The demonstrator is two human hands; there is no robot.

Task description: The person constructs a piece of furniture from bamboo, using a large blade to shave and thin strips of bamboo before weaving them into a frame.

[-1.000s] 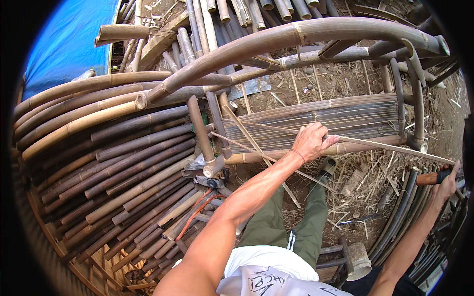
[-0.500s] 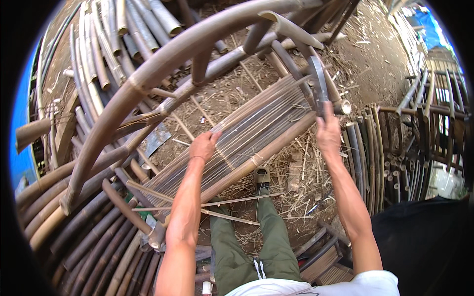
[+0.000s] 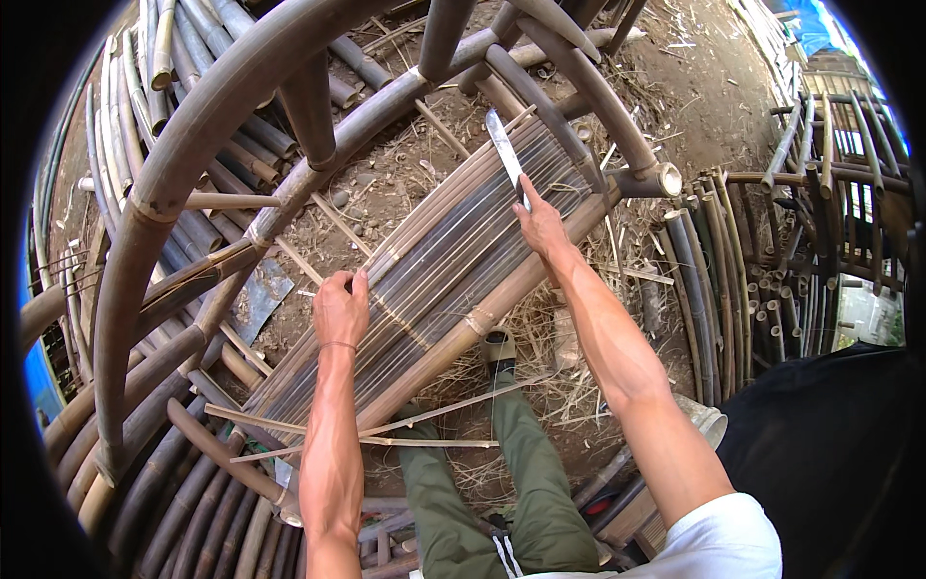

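A bamboo bench frame fills the middle, with a seat of thin parallel bamboo slats (image 3: 424, 280) and a thick front rail (image 3: 526, 280). My right hand (image 3: 542, 230) grips a long knife (image 3: 503, 147) by its handle. The pale blade slants over the seat's far right end, tip pointing away from me. Fingers curled, my left hand (image 3: 342, 309) holds the far edge slat (image 3: 403, 246) of the seat. Part of its grip is hidden. A thin light binding crosses the slats just right of that hand.
A thick curved bamboo rail (image 3: 207, 121) arches over the left side. Bamboo poles (image 3: 174, 193) are heaped beyond it. Loose split strips (image 3: 424, 442) cross above my legs. Bundled poles (image 3: 709, 289) stand at right, near a black cloth (image 3: 820, 425). Shavings cover the ground.
The knife has swung left with my right hand, from beyond the bench's right end to over the slats. My left hand has shifted left along the seat edge.
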